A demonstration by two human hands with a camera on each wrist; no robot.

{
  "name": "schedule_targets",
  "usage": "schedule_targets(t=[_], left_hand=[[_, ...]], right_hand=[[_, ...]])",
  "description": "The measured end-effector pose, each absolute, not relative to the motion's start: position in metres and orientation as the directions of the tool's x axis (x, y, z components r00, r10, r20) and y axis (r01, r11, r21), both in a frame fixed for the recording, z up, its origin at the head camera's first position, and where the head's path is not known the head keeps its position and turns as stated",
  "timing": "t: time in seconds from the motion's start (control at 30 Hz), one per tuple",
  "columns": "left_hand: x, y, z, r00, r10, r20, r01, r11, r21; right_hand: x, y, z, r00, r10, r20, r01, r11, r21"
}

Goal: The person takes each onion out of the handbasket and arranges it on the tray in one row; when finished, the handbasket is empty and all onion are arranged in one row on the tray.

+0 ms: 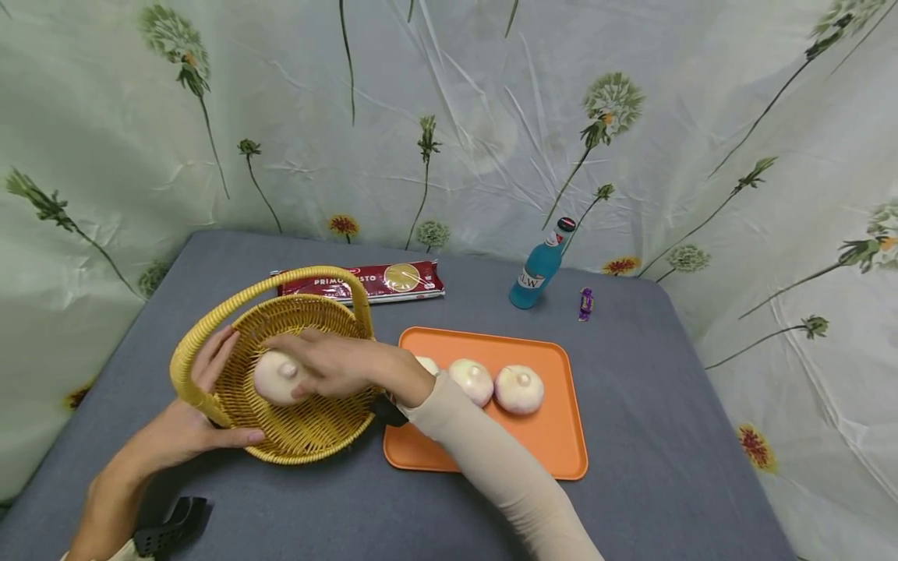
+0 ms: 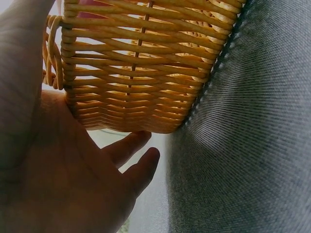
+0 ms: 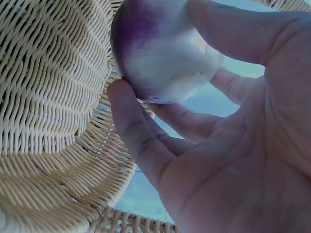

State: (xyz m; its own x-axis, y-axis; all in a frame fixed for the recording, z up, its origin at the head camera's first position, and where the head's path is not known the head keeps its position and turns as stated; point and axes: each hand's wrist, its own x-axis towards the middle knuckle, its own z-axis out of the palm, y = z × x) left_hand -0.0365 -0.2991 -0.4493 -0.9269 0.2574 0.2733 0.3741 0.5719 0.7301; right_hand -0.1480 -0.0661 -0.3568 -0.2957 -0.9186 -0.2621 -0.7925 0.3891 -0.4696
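Observation:
My right hand (image 1: 330, 362) reaches into a yellow wicker basket (image 1: 309, 312) and holds a white turnip (image 1: 272, 379) inside it. In the right wrist view, thumb and fingers surround the turnip (image 3: 165, 53), whose side shows a purple patch. My left hand (image 1: 178, 427) grips the basket's left side below the handle, thumb at the front rim. The left wrist view shows its fingers along the outside of the woven wall (image 2: 141, 63). Beside the basket, an orange tray (image 1: 554, 448) bears two plainly visible turnips (image 1: 519, 389) and another partly hidden behind my right forearm.
A red spaghetti packet (image 1: 414, 280) lies behind the basket. Farther right stand a blue bottle (image 1: 536, 273) and a small purple-wrapped candy (image 1: 585, 304). The grey tabletop (image 1: 645, 436) ends at a flower-patterned curtain (image 1: 477, 156). The basket's arched handle (image 1: 210, 312) rises near both hands.

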Motion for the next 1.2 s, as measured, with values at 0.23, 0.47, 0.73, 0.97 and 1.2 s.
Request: schedule_targets(t=[0.23,0.47,0.73,0.97,1.2], left_hand=[[-0.037,-0.300,-0.450,-0.925,0.256,0.281,0.378,0.563,0.735],[-0.037,-0.300,-0.450,-0.931,0.252,0.266,0.365,0.570,0.737],[-0.037,-0.300,-0.449,-0.929,0.250,0.273,0.370,0.577,0.728],[-0.036,-0.298,-0.450,-0.931,0.249,0.267,0.364,0.572,0.735],[-0.036,-0.298,-0.449,-0.935,0.243,0.257,0.353,0.568,0.744]], right_hand=[[-0.145,-0.056,-0.352,-0.295,-0.918,-0.264,-0.788,0.390,-0.477],[-0.144,-0.044,-0.350,-0.274,-0.936,-0.222,-0.811,0.349,-0.470],[-0.142,-0.028,-0.349,-0.301,-0.936,-0.184,-0.801,0.353,-0.483],[-0.141,-0.012,-0.346,-0.318,-0.936,-0.147,-0.793,0.348,-0.500],[-0.137,0.007,-0.344,-0.333,-0.938,-0.094,-0.795,0.333,-0.508]])
